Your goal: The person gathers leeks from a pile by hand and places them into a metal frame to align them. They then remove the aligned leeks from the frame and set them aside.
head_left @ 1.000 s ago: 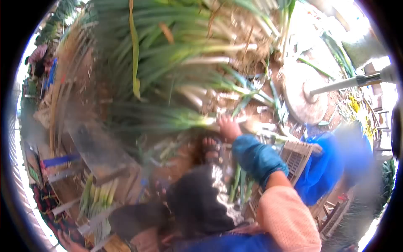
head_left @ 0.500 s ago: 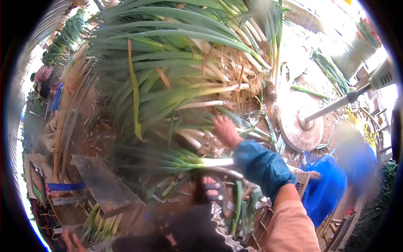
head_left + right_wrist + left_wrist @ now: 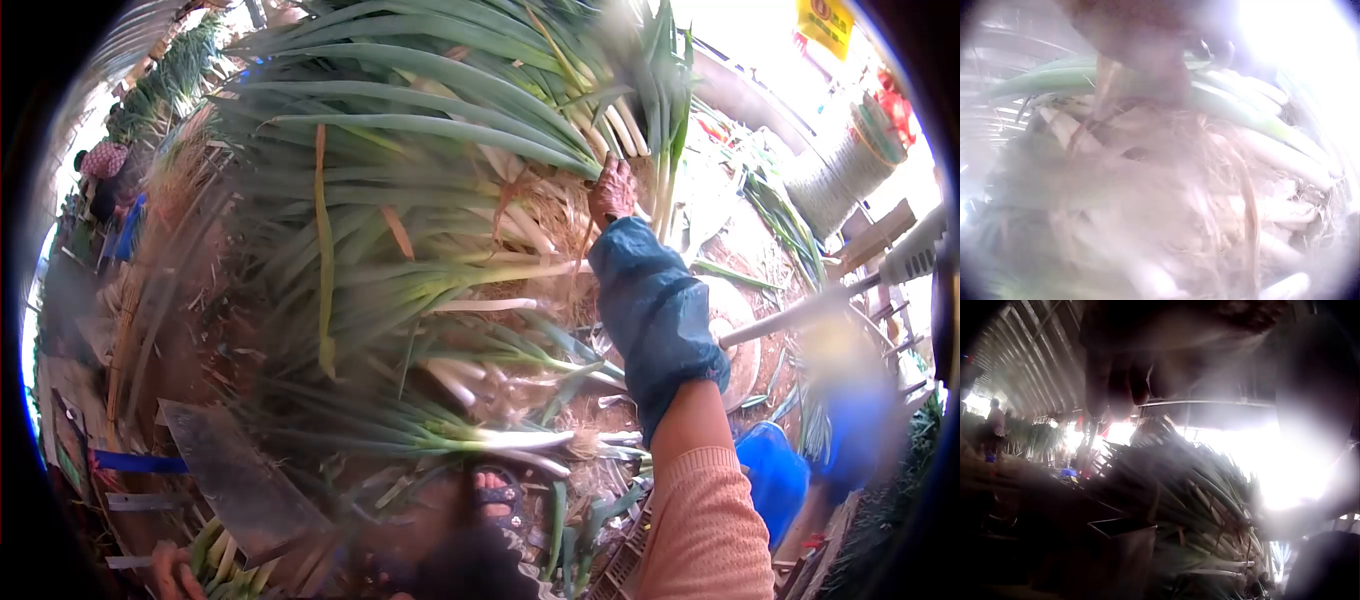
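Note:
Up at the root end of a large heap of long green onions, the right hand has its fingers over a long onion's pale shank. In the right wrist view the blurred hand grips a green-and-white stalk; part of the fingers is hidden. Low at the left, the left hand is beside cut onion stalks, fingers relaxed. Dim fingers of the left hand hang loosely in the left wrist view, holding nothing visible. A separate small bunch lies nearer the body.
A metal plate slants at the lower left. On the right are a round base with a pole, a blue bag and a plastic crate. A sandalled foot is near the small bunch. Another person is far left.
The right hand has moved from the small bunch up and away to the heap's root end. The small bunch is released and lies on the ground. The left hand remains low at the left.

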`<move>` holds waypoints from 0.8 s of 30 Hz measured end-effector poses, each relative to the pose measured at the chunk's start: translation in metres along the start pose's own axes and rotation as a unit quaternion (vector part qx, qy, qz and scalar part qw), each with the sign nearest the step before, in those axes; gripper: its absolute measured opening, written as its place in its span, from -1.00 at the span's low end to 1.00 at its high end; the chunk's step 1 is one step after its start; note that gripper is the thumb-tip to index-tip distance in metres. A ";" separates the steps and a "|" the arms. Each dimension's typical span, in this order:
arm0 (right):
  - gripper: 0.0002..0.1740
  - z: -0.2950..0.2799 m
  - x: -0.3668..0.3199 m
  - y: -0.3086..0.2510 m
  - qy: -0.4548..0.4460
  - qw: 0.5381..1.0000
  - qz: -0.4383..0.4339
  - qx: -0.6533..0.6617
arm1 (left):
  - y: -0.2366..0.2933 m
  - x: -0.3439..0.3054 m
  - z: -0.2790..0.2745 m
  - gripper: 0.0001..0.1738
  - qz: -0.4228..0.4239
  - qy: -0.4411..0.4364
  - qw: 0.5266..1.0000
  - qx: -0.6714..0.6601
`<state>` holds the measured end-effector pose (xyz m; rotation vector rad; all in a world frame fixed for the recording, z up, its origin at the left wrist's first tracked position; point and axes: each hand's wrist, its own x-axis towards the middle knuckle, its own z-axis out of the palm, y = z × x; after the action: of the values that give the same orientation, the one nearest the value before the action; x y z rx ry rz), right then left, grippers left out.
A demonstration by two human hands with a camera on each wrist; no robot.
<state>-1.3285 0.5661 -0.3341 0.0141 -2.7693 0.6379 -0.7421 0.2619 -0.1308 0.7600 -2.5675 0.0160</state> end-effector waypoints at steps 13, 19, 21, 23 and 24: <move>-0.52 0.023 -0.029 0.006 0.045 0.964 -0.258 0.036 | -0.023 0.006 0.057 -0.76 0.137 -0.075 0.964 -0.214; -0.60 -0.022 -0.216 -0.090 -0.239 0.880 -0.334 0.238 | 0.086 -0.007 0.171 -0.44 -0.320 -0.308 0.711 -0.546; -0.56 -0.031 -0.256 -0.104 -0.289 0.811 -0.405 0.308 | 0.116 -0.002 0.209 -0.31 -0.299 -0.299 0.571 -0.703; -0.52 -0.054 -0.275 -0.117 -0.435 0.687 -0.476 0.335 | 0.156 0.023 0.206 -0.28 -0.328 -0.221 0.529 -0.751; -0.51 -0.041 -0.276 -0.115 -0.409 0.697 -0.494 0.321 | 0.144 0.024 0.219 -0.36 -0.317 -0.254 0.487 -0.773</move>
<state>-1.0441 0.4638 -0.3304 2.2055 -2.3490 1.3858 -0.9280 0.3412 -0.2990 0.7541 -1.2787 -2.5608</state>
